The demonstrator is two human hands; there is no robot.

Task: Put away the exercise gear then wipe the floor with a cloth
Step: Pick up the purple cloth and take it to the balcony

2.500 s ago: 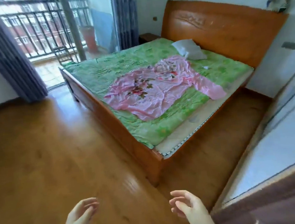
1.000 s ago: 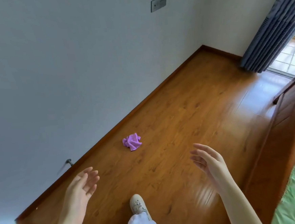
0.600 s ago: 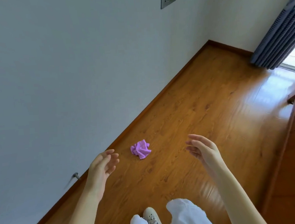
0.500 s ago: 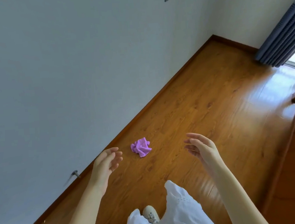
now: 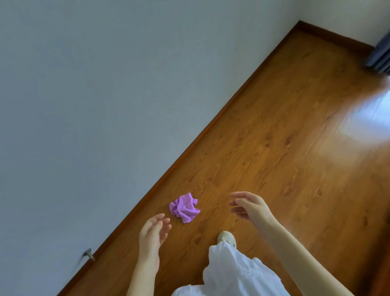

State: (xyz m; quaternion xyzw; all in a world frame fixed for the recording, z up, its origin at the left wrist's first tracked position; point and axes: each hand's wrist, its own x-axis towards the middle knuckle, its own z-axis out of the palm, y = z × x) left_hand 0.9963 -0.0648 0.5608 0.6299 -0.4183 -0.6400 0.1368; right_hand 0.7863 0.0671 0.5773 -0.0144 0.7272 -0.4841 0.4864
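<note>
A crumpled purple cloth (image 5: 184,208) lies on the wooden floor (image 5: 272,165), close to the skirting board. My left hand (image 5: 152,231) hovers just below and left of the cloth, fingers relaxed, holding nothing. My right hand (image 5: 250,205) is raised to the right of the cloth, fingers loosely spread, empty too. Neither hand touches the cloth. No exercise gear is in view.
A pale wall (image 5: 92,97) runs diagonally along the left, with a small metal door stop (image 5: 88,253) at its base. A dark curtain (image 5: 389,55) hangs at the upper right. My white skirt (image 5: 230,283) and one shoe (image 5: 226,238) show below the cloth.
I turned from the bed toward the wall and stepped closer to the purple cloth. Both hands have moved nearer to it and stay empty.
</note>
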